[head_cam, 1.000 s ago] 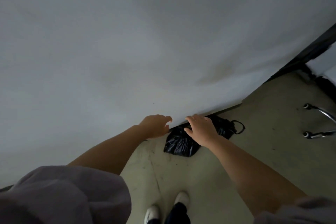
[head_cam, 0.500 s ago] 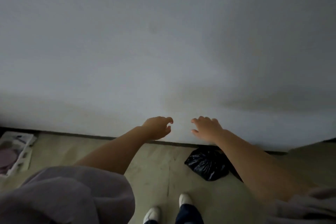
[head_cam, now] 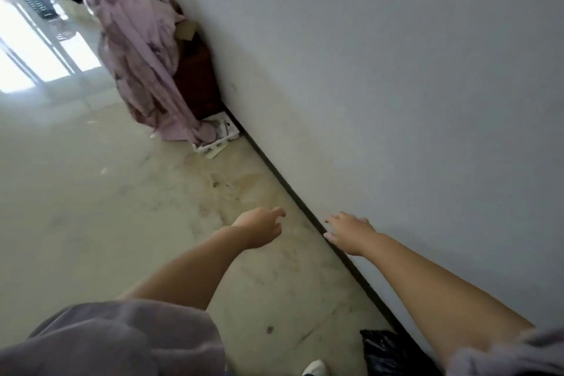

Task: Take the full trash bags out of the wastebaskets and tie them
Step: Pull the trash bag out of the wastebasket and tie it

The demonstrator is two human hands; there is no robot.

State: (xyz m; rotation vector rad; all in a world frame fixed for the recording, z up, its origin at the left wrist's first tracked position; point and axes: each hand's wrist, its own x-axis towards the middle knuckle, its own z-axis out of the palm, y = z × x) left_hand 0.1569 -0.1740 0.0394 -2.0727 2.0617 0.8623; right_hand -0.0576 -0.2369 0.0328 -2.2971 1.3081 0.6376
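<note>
A black trash bag [head_cam: 384, 351] lies on the floor against the wall's dark baseboard, at the bottom right, partly hidden under my right forearm. My left hand [head_cam: 259, 227] is stretched out over the floor, fingers loosely curled, holding nothing. My right hand [head_cam: 349, 230] reaches forward in front of the baseboard, fingers spread, empty. Both hands are well ahead of the bag and apart from it. No wastebasket near my hands.
A white wall [head_cam: 396, 85] runs along the right. A pile of pink cloth [head_cam: 146, 64] over dark red furniture [head_cam: 195, 76] stands by the wall ahead, with a white tray [head_cam: 219, 137] at its foot. A green basket [head_cam: 38, 0] sits far left. My shoe [head_cam: 314, 369] shows below.
The view has swung left along the wall. The black bag has slid from under my hands to the bottom right edge. Both hands stay empty and outstretched.
</note>
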